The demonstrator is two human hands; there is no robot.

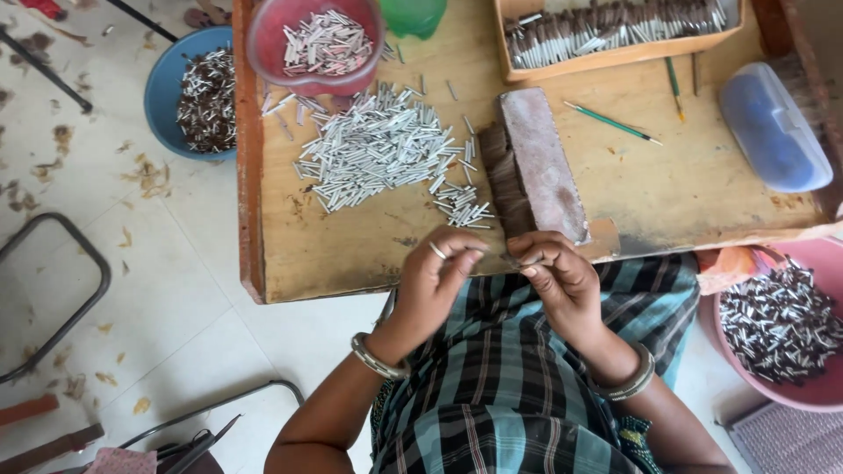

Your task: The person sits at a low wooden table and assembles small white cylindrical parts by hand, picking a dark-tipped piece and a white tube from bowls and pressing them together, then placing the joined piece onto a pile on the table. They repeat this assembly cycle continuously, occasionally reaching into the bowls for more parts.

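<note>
We see the left hand (436,279) curled nearly closed at the near edge of the wooden board (369,246), its thumb and forefinger pinching toward the right hand; a ring sits on one finger. The right hand (555,274) is likewise clenched, fingertips meeting the left. Between them we make out a small thin piece (502,257), too small to identify.

Count, left to right: one blue bowl (167,92) of dark sticks on the floor, one red bowl (263,44) of small silver tubes, one loose pile of silver tubes (378,149), one brush block (536,167) with dark bristles, one wooden tray (615,54), two green pencils (612,122), one blue case (773,127), one pink basin (812,395).

The board's near edge lies just beyond the knuckles. Bare board lies left of the hands and right of the brush block.
</note>
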